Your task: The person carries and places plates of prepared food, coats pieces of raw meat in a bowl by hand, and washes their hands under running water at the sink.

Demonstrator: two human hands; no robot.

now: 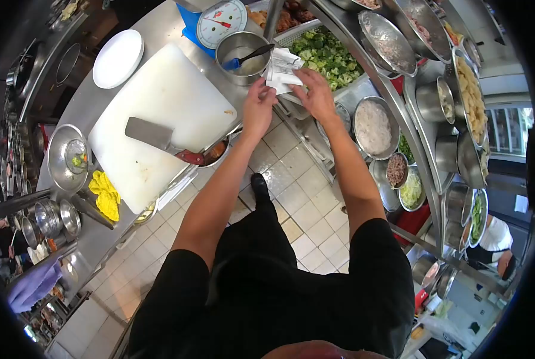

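pinching white papers (pixel 284 67): left hand (pixel 259 106) at lower-left edge, right hand (pixel 317 94) at right edge

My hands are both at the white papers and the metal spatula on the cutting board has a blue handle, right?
The head view shows a red handle, not blue. The metal spatula lies on the cutting board, with your left hand and right hand at the white papers.

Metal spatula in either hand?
No, the metal spatula lies on the cutting board, while the left hand and right hand are both at the white paper.
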